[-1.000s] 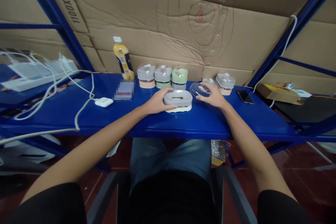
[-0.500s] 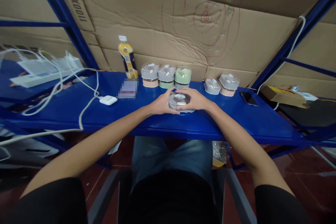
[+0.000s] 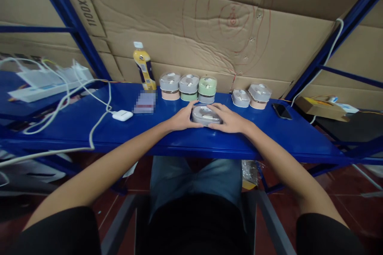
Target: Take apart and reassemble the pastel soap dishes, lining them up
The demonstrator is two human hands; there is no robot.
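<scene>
A small grey container with a clear lid (image 3: pixel 204 114) sits on the blue metal shelf (image 3: pixel 167 137) in front of me. My left hand (image 3: pixel 181 118) cups its left side with fingers curled. My right hand (image 3: pixel 228 118) presses on its right side and top. Behind it stand three similar lidded containers in a row: a grey and peach one (image 3: pixel 170 86), a grey and pale green one (image 3: pixel 188 87), and a green and grey one (image 3: pixel 207 88). Two more containers (image 3: pixel 241 97) (image 3: pixel 259 95) stand to the right.
A yellow bottle (image 3: pixel 144 66) stands at the back left. A white earbud case (image 3: pixel 122 115) and white cables (image 3: pixel 64 105) lie to the left. A black phone (image 3: pixel 280 110) lies at the right. Cardboard sheets (image 3: pixel 209 20) back the shelf.
My right hand brought a clear lid from the right onto the grey container. Both hands have closed in around it, and now they press on it.
</scene>
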